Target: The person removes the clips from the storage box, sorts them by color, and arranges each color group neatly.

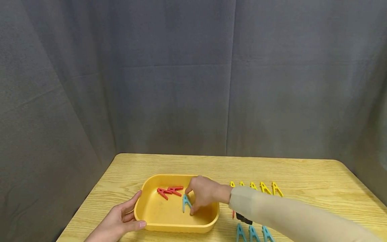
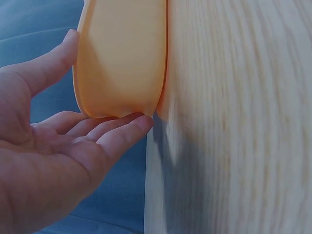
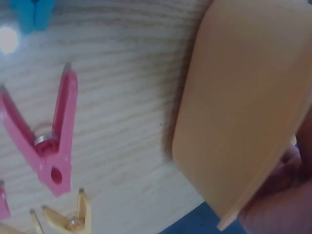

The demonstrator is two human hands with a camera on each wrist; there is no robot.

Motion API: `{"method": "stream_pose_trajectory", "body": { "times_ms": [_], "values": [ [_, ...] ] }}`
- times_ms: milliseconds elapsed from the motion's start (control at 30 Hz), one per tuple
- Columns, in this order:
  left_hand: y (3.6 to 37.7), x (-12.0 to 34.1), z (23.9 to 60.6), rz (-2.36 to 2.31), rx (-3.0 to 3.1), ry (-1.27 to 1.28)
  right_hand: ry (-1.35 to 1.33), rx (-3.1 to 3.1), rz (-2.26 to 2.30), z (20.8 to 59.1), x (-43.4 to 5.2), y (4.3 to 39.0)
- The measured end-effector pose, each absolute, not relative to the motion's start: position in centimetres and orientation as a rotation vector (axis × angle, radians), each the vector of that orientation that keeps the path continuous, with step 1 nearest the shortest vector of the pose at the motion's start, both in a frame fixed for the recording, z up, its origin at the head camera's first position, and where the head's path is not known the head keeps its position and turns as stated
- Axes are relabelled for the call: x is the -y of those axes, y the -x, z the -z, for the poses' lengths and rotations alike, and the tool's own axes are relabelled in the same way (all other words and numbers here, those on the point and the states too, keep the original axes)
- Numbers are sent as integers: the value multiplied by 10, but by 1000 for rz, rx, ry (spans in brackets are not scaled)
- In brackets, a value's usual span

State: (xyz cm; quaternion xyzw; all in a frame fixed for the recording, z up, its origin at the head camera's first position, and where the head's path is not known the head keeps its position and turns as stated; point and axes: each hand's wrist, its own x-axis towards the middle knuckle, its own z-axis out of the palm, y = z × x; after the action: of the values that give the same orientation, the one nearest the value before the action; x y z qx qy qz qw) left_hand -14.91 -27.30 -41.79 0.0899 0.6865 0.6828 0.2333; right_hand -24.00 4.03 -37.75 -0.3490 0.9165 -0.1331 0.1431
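Observation:
A yellow plastic tub [image 1: 175, 228] stands on the table. My left hand [image 1: 121, 215] holds its left end, thumb near the front corner and fingers along the outer wall. In the left wrist view the thumb and fingers of the left hand [image 2: 63, 141] touch the tub [image 2: 122, 58]. Inside lie two red clothespins [image 1: 164, 193] and a blue clothespin [image 1: 186, 201]. My right hand [image 1: 204, 191] reaches in over the right wall, with thumb and finger spread apart around the blue clothespin. The right wrist view shows the tub's outer wall [image 3: 239, 97] hiding most of this hand [image 3: 278, 204].
Right of the tub, several yellow clothespins [image 1: 262, 187] stand in a row at the back. Three blue clothespins [image 1: 254, 233] lie near the front. A red clothespin [image 3: 61, 141] shows beside the tub, mostly behind my right arm in the head view. Grey curtains [image 1: 175, 84] surround the table.

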Motion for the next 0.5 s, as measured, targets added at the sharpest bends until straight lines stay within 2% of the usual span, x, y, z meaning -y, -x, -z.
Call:
{"method": "stream_pose_trajectory", "body": {
  "times_ms": [500],
  "values": [
    [150,274,418,-1876,-1879,-273,1081,-2542,477,387,-40,246]
  ]
}}
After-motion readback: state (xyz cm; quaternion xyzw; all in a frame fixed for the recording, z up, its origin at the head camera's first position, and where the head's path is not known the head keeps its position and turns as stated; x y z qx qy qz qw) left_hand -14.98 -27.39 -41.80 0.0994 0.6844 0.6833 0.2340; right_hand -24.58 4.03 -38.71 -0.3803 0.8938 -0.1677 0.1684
